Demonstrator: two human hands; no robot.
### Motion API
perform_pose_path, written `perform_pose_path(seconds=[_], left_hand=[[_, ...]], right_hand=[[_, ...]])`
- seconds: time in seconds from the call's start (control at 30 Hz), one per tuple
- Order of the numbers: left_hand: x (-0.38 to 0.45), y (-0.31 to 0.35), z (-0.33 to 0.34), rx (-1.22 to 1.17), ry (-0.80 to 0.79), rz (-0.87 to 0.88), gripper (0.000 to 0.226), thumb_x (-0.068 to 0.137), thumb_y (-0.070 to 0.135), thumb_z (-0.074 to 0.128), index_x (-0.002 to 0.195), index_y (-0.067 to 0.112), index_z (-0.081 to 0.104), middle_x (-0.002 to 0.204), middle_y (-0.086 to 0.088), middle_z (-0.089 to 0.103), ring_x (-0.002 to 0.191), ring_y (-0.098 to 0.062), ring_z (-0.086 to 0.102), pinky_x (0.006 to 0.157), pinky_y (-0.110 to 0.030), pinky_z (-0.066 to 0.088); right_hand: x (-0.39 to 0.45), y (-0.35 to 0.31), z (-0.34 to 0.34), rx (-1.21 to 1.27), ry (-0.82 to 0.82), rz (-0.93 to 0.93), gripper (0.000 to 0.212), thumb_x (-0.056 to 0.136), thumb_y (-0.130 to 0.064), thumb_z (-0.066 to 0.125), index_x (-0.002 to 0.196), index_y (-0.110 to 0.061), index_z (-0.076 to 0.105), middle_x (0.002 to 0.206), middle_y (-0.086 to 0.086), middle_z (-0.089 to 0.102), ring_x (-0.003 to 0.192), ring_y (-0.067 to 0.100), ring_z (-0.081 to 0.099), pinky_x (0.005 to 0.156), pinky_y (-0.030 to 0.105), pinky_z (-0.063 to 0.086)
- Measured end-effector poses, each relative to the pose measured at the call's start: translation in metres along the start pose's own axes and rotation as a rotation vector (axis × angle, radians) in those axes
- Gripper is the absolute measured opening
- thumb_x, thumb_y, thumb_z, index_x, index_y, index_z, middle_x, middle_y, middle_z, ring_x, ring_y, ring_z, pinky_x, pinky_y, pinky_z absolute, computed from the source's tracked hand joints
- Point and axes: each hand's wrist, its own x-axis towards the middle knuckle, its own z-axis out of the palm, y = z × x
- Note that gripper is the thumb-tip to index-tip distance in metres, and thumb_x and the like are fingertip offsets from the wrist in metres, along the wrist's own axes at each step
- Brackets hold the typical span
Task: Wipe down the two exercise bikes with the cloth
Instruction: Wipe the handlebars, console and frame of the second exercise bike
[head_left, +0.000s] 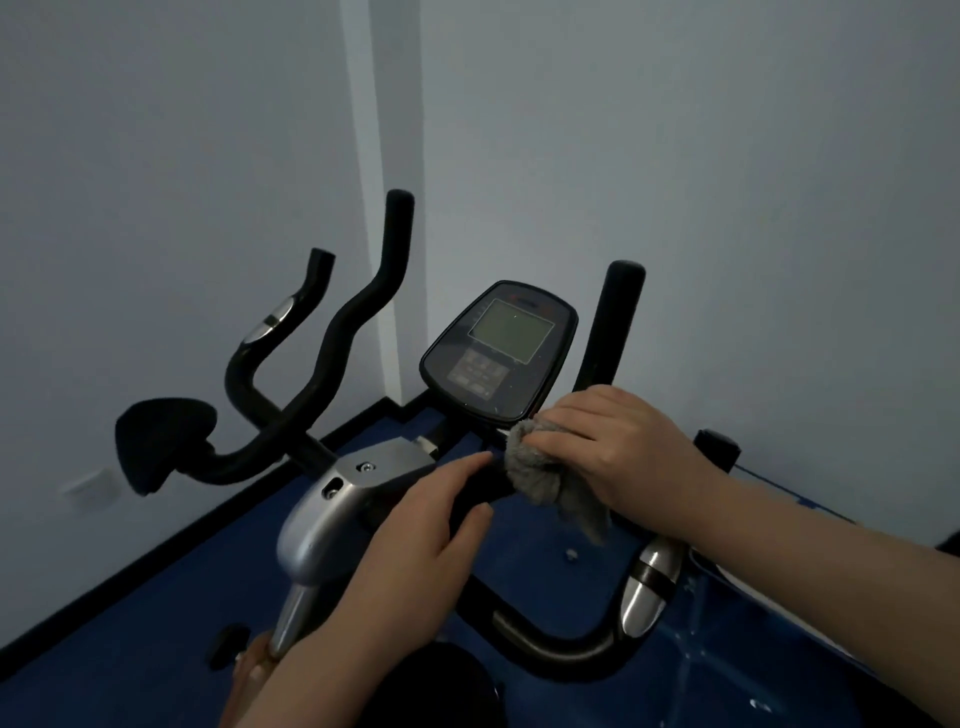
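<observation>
Pale grey walls meet behind a dark blue floor. Farther left stands the second black bike, waiting. Left hand curls round the near bike's black handlebar, probably steadying it. Right hand grips the fluffy grey cloth, rubbing under the screen.

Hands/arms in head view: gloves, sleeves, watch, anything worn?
Nothing worn that shows. The left hand and right hand are both bare, without gloves or visible rings. Both forearms are bare to the frame edge, with no sleeves, watch, bands, markings or cables in view.
</observation>
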Motion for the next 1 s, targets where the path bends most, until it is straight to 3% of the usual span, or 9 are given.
perform_pose_path(seconds=[0.1,0.23,0.3,0.4,0.47,0.6,0.77,0.9,1.0], left_hand=[[0.006,0.002,0.001,-0.022,-0.016,0.017,0.041,0.093,0.030,0.054,0.131,0.045,0.047,0.126,0.029,0.054,0.117,0.016,0.045,0.100,-0.016,0.038],[0.016,0.007,0.006,-0.049,-0.048,0.053,0.038,0.093,0.026,0.055,0.126,0.044,0.051,0.121,0.029,0.057,0.116,0.013,0.048,0.100,-0.018,0.040],[0.023,0.010,0.006,-0.085,-0.063,0.073,0.036,0.093,0.023,0.056,0.121,0.047,0.053,0.116,0.031,0.059,0.114,0.013,0.050,0.097,-0.016,0.041],[0.037,0.019,0.004,-0.159,-0.093,0.126,0.037,0.093,0.017,0.057,0.116,0.045,0.057,0.115,0.033,0.060,0.113,0.013,0.052,0.091,-0.006,0.040],[0.051,0.030,0.005,-0.175,-0.067,0.157,0.036,0.092,0.014,0.056,0.116,0.041,0.059,0.113,0.030,0.063,0.111,0.012,0.054,0.090,-0.005,0.041],[0.081,0.061,0.012,-0.293,0.073,0.169,0.039,0.092,0.006,0.051,0.113,0.037,0.062,0.105,0.022,0.067,0.104,0.010,0.058,0.082,-0.003,0.043],[0.108,0.094,0.027,-0.379,0.276,0.151,0.036,0.095,0.009,0.048,0.116,0.034,0.062,0.112,0.015,0.065,0.106,0.009,0.058,0.089,-0.016,0.046],[0.121,0.108,0.043,-0.343,0.372,0.156,0.038,0.095,0.006,0.046,0.118,0.032,0.061,0.114,0.014,0.065,0.110,0.006,0.057,0.093,-0.019,0.045],[0.127,0.112,0.055,-0.330,0.395,0.157,0.036,0.097,0.007,0.046,0.122,0.028,0.061,0.117,0.012,0.066,0.113,0.003,0.057,0.093,-0.019,0.046]], right_hand=[[0.004,0.016,-0.013,-0.060,-0.012,0.021,0.018,0.087,-0.005,0.059,0.097,-0.009,0.073,0.095,0.007,0.072,0.088,0.025,0.066,0.084,0.036,0.052],[0.021,0.034,-0.036,-0.208,-0.152,0.076,0.014,0.079,-0.005,0.069,0.091,-0.011,0.072,0.083,0.004,0.070,0.079,0.024,0.063,0.073,0.035,0.053],[0.026,0.036,-0.049,-0.209,-0.152,0.190,0.013,0.080,-0.008,0.066,0.091,-0.013,0.072,0.082,0.002,0.069,0.078,0.023,0.061,0.066,0.034,0.052],[0.020,0.038,-0.072,-0.068,0.079,0.515,0.017,0.085,-0.020,0.058,0.096,-0.016,0.071,0.087,0.002,0.069,0.081,0.023,0.060,0.067,0.031,0.049],[0.012,0.045,-0.083,0.048,0.255,0.733,0.016,0.085,-0.024,0.063,0.099,-0.018,0.068,0.090,0.000,0.067,0.084,0.019,0.058,0.072,0.028,0.044],[-0.001,0.066,-0.084,0.199,0.553,0.945,0.016,0.079,-0.020,0.070,0.089,-0.019,0.058,0.088,-0.001,0.058,0.079,0.012,0.053,0.066,0.024,0.042],[0.007,0.093,-0.056,0.392,0.732,0.854,0.023,0.069,-0.007,0.078,0.076,-0.012,0.057,0.096,0.004,0.046,0.084,0.013,0.050,0.075,0.009,0.040],[0.016,0.106,-0.029,0.508,0.820,0.610,0.023,0.069,0.003,0.075,0.075,-0.005,0.054,0.098,0.009,0.053,0.093,0.011,0.053,0.083,0.012,0.039],[0.019,0.111,-0.010,0.545,0.870,0.391,0.016,0.076,-0.002,0.075,0.080,-0.001,0.060,0.098,0.011,0.058,0.096,0.015,0.057,0.086,0.020,0.043]])
